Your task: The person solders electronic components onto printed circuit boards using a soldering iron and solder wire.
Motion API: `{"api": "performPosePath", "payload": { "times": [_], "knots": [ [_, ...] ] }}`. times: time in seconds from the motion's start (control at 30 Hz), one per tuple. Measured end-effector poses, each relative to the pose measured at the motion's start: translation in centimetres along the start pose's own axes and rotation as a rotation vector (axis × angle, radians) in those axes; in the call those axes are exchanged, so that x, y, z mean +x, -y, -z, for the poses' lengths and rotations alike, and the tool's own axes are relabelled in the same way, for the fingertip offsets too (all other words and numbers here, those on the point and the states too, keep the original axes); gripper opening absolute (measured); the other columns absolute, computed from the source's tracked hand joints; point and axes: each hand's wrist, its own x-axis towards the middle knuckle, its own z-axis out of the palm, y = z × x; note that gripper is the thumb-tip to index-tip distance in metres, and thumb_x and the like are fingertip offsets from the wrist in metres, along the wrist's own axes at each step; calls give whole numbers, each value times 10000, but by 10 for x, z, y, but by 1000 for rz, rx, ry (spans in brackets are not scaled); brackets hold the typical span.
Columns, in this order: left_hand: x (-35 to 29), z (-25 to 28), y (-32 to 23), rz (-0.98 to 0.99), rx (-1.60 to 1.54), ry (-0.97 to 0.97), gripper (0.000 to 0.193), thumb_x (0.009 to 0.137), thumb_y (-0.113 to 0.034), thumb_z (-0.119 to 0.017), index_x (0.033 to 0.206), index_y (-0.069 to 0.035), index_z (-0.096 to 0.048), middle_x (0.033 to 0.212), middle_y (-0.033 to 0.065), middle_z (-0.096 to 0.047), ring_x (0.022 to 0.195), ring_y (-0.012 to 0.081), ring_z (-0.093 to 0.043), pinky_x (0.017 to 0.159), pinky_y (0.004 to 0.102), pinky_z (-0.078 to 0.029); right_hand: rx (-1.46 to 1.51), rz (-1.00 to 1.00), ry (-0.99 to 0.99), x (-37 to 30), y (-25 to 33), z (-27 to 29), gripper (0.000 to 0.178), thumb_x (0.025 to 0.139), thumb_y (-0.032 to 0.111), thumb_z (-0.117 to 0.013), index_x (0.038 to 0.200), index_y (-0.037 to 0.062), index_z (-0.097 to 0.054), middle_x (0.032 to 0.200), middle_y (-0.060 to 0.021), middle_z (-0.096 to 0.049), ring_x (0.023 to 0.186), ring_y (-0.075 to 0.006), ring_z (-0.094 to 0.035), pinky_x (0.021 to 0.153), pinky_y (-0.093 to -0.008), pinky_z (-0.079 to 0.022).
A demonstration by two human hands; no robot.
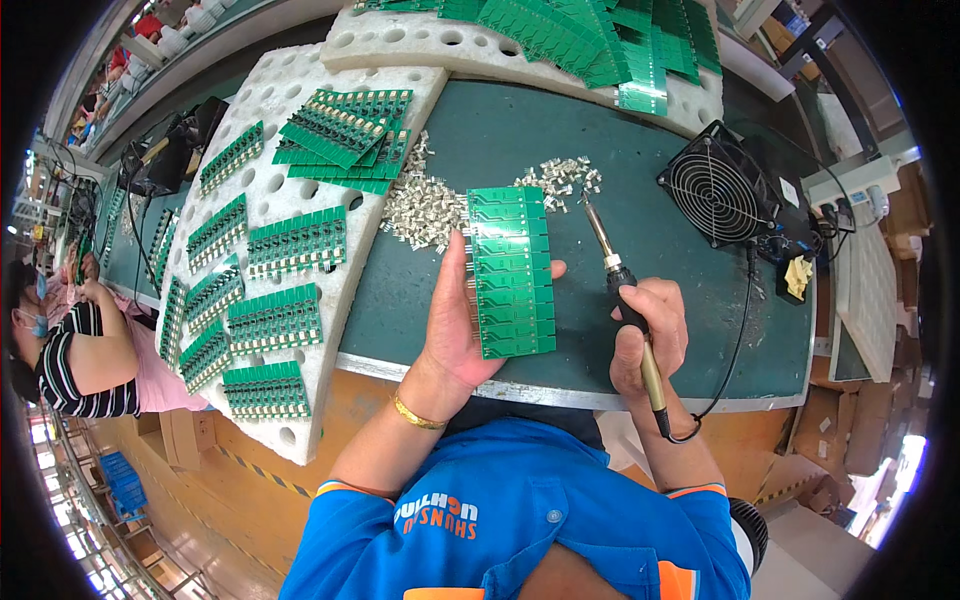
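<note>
My left hand (452, 325) grips a green circuit board (512, 275) from below and along its left edge, holding it up over the workbench. The board's flat side with its tracks faces me; small metal parts stick out along its left edge. In my right hand (652, 335) is a soldering iron (618, 275), gripped like a pen, its tip pointing up and away, to the right of the board and apart from it. Loose small white connectors lie in a heap (425, 208) beyond my left hand and in a smaller heap (562, 180) behind the board.
White foam sheets (385, 130) with round holes carry several populated boards (275, 318) at left and a pile of green boards (560, 40) at the back. A black fan (715, 190) stands at right, near a yellow sponge (797, 277). Another person (90, 350) sits at far left.
</note>
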Motion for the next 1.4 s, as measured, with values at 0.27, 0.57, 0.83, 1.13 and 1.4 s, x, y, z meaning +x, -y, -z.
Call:
{"api": "performPosePath", "payload": {
  "times": [0.27, 0.57, 0.83, 1.13, 1.4],
  "knots": [
    [0, -1, 0, -1, 2, -19, 673, 948, -632, -327, 1347, -115, -489, 1187, 241, -610, 946, 257, -670, 780, 369, -579, 6, -3, -9, -1, 0, 0, 342, 957, 328, -564, 1069, 7, -601, 797, -117, -571, 681, -211, -537, 558, -308, -435],
    [-2, -5, 2, -20, 52, -11, 690, 944, -646, -315, 1353, -117, -485, 1188, 225, -610, 978, 246, -657, 778, 365, -577, -58, 22, 25, -2, -1, 8, 267, 909, 264, -643, 1064, 49, -609, 843, -95, -509, 694, -190, -487, 577, -290, -413],
    [-8, -18, 8, -95, 118, 18, 717, 958, -644, -262, 1322, -73, -499, 1175, 189, -619, 1056, 244, -622, 888, 387, -535, -37, -104, 62, 14, 39, -22, 537, 654, 120, -853, 1093, 69, -548, 969, -123, -469, 887, -246, -480, 716, -341, -452],
    [-12, -24, 13, -194, 103, 38, 738, 961, -644, -227, 1263, -43, -533, 1165, 154, -623, 1052, 234, -620, 912, 373, -520, 4, -234, 137, 11, 48, -30, 689, 598, 119, -876, 1167, 118, -487, 1051, -148, -413, 912, -274, -473, 722, -365, -466],
    [-15, -26, 14, -227, 144, 34, 702, 976, -616, -231, 1249, -50, -545, 1150, 118, -633, 1039, 208, -623, 901, 364, -521, -13, -234, 168, 17, 52, -29, 681, 613, 136, -870, 1172, 112, -481, 1063, -163, -428, 934, -295, -485, 743, -380, -465]
  ]
}}
